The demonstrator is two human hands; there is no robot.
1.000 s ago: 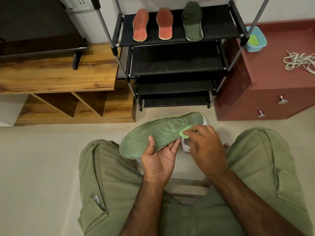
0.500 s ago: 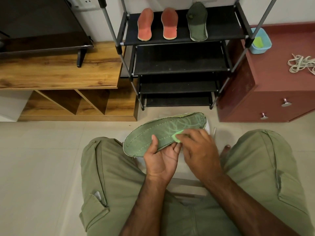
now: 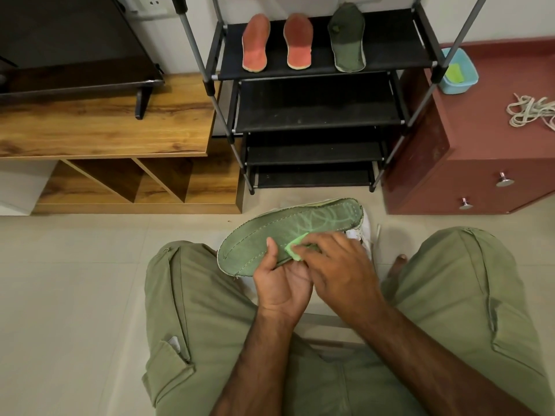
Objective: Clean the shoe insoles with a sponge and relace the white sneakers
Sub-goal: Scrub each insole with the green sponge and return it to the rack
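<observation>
A green insole (image 3: 270, 235) with pale wet streaks lies across my lap, above the floor. My left hand (image 3: 279, 280) grips its near edge from below, thumb on top. My right hand (image 3: 336, 265) presses a light green sponge (image 3: 295, 246) onto the middle of the insole, fingers curled over it. A white sneaker (image 3: 362, 234) shows partly behind the insole's right end. Two orange insoles (image 3: 255, 45) and one more green insole (image 3: 348, 40) rest on the top shelf of the black rack (image 3: 390, 40). White laces (image 3: 530, 111) lie piled on the red cabinet (image 3: 486, 139).
A blue tub (image 3: 467, 73) holding a green sponge sits at the cabinet's back corner. A wooden TV bench (image 3: 120, 127) with a dark screen stands at the left. My knees in green trousers frame the tiled floor (image 3: 75, 280).
My right hand has slid the sponge leftward along the insole, from its right part toward the middle. My left hand keeps its hold on the near edge.
</observation>
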